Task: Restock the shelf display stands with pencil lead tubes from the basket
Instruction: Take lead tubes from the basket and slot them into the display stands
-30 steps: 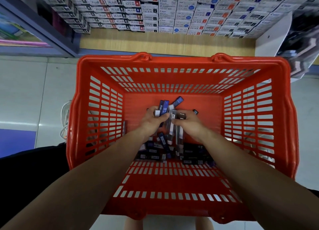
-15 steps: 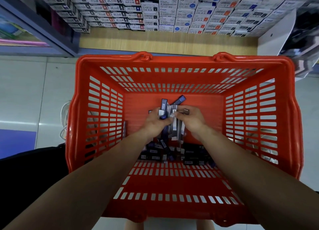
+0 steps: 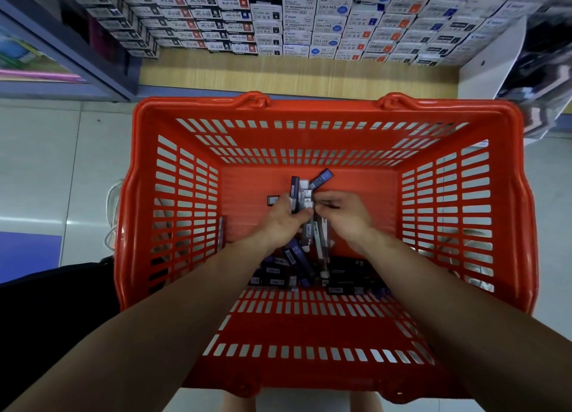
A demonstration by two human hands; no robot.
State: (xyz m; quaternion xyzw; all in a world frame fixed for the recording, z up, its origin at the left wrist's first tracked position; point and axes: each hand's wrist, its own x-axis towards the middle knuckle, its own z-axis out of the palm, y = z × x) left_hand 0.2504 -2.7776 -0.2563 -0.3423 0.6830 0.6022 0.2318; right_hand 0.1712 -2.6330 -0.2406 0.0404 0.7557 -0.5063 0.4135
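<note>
By a shelf of stacked white boxes (image 3: 309, 24): a red plastic basket (image 3: 322, 105). Inside, a bunch of small dark-blue pencil lead tubes (image 3: 295, 193), gripped in the left hand (image 3: 280, 224) and pinched by the right hand (image 3: 348, 216). Line up ends, hold snug, lift slowly.

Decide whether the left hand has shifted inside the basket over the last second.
Yes, slightly. Against the far wall of the basket, the left hand has edged right towards the right hand, bunching the pencil lead tubes between them.
</note>
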